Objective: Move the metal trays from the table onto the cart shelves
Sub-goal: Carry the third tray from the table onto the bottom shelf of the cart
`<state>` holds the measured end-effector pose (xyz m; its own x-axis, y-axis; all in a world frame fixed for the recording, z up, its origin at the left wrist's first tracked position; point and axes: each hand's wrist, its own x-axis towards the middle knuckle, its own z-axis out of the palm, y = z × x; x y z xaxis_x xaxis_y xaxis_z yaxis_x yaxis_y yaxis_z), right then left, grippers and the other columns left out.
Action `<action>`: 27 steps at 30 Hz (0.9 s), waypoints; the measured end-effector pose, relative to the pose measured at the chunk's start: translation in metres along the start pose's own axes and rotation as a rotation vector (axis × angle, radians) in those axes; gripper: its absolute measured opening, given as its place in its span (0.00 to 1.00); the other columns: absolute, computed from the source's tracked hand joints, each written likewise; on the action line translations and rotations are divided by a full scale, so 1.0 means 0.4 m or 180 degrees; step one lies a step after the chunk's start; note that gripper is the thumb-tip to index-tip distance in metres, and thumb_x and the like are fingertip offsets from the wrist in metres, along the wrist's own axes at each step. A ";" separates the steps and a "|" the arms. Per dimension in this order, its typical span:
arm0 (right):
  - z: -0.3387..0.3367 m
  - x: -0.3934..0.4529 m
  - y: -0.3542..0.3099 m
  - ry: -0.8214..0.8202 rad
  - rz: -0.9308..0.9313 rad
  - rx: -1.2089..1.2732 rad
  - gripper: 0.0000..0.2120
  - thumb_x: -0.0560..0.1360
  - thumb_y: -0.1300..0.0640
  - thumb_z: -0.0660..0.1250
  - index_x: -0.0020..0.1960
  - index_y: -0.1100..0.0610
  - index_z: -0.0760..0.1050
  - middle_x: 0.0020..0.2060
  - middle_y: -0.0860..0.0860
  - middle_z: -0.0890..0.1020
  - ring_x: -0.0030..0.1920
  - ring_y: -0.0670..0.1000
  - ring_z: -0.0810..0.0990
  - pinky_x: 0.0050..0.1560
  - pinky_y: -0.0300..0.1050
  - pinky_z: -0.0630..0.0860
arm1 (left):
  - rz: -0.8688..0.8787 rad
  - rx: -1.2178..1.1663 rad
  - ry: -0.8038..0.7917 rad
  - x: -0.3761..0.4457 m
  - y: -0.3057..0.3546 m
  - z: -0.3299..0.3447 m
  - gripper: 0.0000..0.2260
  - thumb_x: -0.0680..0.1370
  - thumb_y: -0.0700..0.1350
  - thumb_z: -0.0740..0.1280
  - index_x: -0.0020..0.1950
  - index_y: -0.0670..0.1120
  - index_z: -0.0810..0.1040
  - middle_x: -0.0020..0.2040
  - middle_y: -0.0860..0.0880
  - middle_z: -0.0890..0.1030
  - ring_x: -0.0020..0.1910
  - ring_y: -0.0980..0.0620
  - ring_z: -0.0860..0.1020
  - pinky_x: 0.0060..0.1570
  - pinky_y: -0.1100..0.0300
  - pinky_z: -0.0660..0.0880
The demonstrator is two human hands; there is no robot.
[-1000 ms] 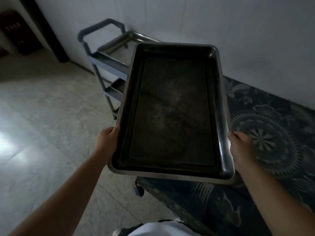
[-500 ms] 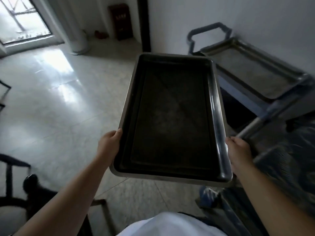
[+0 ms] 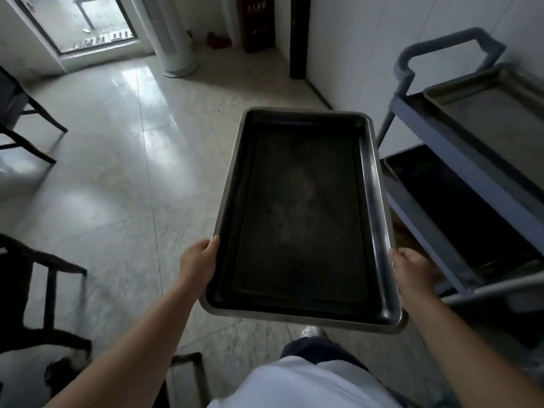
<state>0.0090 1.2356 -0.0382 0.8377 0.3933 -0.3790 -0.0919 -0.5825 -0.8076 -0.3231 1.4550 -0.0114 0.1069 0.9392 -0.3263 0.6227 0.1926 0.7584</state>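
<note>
Head view, fingers: left hand (image 3: 200, 262) and right hand (image 3: 412, 270) each wrapped over a long rim of the held tray (image 3: 300, 213), thumbs on top, remaining fingers hidden beneath.
Grip placement: both hands at the near end of the long sides; the far end is unsupported.
Held tray, position: in the air over the floor (image 3: 117, 172), in front of the body, empty, roughly level with the far end a little higher.
Held tray, long axis: running away from the person, far end angled slightly right.
Destination: cart (image 3: 459, 160) to the right of the tray, just beside its right rim; right hand is the nearer one.
Top shelf: already occupied by a metal tray (image 3: 494, 113).
Middle shelf: a dark tray (image 3: 453, 207) appears to lie there; contents too dark to confirm.
Lower shelf: mostly hidden; whether free cannot be told.
Judged next move: swing the tray right and slide it in on a shelf with room.
Edges to mind: cart handle (image 3: 441, 51) and upright post (image 3: 385, 128) near the far right corner.
Open room: bare floor to the left and ahead; chairs (image 3: 26, 113) well apart at left.
</note>
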 end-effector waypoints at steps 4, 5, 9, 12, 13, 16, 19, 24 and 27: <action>0.047 0.102 -0.023 0.0031 0.0249 0.0099 0.12 0.78 0.51 0.63 0.41 0.59 0.76 0.32 0.55 0.76 0.34 0.53 0.74 0.35 0.46 0.69 | -0.0028 0.0159 -0.0111 0.125 0.060 0.047 0.21 0.83 0.54 0.61 0.37 0.42 0.82 0.32 0.45 0.80 0.32 0.49 0.77 0.29 0.58 0.71; 0.059 0.117 -0.028 0.0047 0.0322 0.0109 0.12 0.77 0.52 0.63 0.42 0.60 0.76 0.32 0.55 0.76 0.34 0.53 0.73 0.35 0.46 0.69 | -0.0029 0.0197 -0.0147 0.152 0.072 0.053 0.21 0.83 0.54 0.61 0.38 0.43 0.82 0.33 0.45 0.81 0.32 0.49 0.78 0.29 0.59 0.71; 0.106 0.152 -0.044 0.0210 0.0507 0.0082 0.12 0.77 0.52 0.63 0.40 0.58 0.76 0.30 0.54 0.75 0.31 0.51 0.72 0.33 0.45 0.67 | 0.0023 0.0299 -0.0353 0.265 0.102 0.070 0.21 0.83 0.54 0.61 0.40 0.42 0.83 0.36 0.40 0.82 0.34 0.45 0.80 0.34 0.52 0.76; 0.152 0.166 -0.039 0.0436 0.0624 -0.0027 0.14 0.78 0.52 0.61 0.36 0.58 0.72 0.29 0.55 0.74 0.31 0.52 0.71 0.33 0.46 0.66 | 0.0098 0.0532 -0.0507 0.379 0.120 0.094 0.22 0.82 0.54 0.61 0.36 0.43 0.82 0.33 0.41 0.81 0.33 0.45 0.78 0.34 0.52 0.74; 0.172 0.166 -0.037 0.0546 0.0649 -0.0063 0.15 0.78 0.54 0.61 0.34 0.57 0.70 0.28 0.54 0.72 0.31 0.52 0.70 0.33 0.47 0.65 | 0.0136 0.0618 -0.0579 0.423 0.127 0.106 0.21 0.82 0.54 0.61 0.35 0.44 0.82 0.32 0.42 0.81 0.33 0.46 0.78 0.34 0.53 0.74; 0.236 0.161 -0.043 0.0924 0.0878 -0.0060 0.17 0.77 0.56 0.62 0.30 0.56 0.65 0.25 0.52 0.70 0.30 0.52 0.68 0.31 0.48 0.63 | 0.0293 0.0884 -0.0875 0.561 0.161 0.149 0.21 0.82 0.53 0.62 0.36 0.43 0.81 0.33 0.43 0.81 0.34 0.44 0.79 0.36 0.52 0.74; 0.294 0.141 -0.038 0.1305 0.1188 -0.0048 0.17 0.76 0.56 0.62 0.30 0.57 0.66 0.27 0.52 0.73 0.31 0.53 0.70 0.33 0.50 0.65 | 0.0584 0.1240 -0.1264 0.681 0.207 0.191 0.21 0.83 0.54 0.61 0.36 0.42 0.80 0.31 0.43 0.80 0.33 0.43 0.77 0.35 0.51 0.72; 0.399 0.065 0.003 0.1792 0.1663 0.0271 0.16 0.78 0.55 0.62 0.34 0.62 0.70 0.30 0.57 0.74 0.32 0.54 0.71 0.32 0.49 0.65 | 0.1010 0.1598 -0.1822 0.797 0.281 0.255 0.21 0.82 0.54 0.60 0.36 0.41 0.79 0.31 0.43 0.79 0.32 0.45 0.76 0.31 0.55 0.68; 0.424 0.026 0.020 0.2025 0.1849 0.0611 0.15 0.79 0.56 0.63 0.39 0.65 0.75 0.34 0.58 0.77 0.36 0.55 0.74 0.37 0.49 0.68 | 0.1246 0.1783 -0.2085 0.817 0.327 0.316 0.22 0.82 0.53 0.60 0.37 0.39 0.78 0.32 0.41 0.78 0.32 0.46 0.74 0.30 0.55 0.67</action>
<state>-0.0746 1.3557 -0.1253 0.7662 -0.4317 -0.4760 -0.6373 -0.4152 -0.6492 -0.1088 1.7513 -0.0903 0.6950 0.5290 -0.4870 0.7139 -0.4267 0.5552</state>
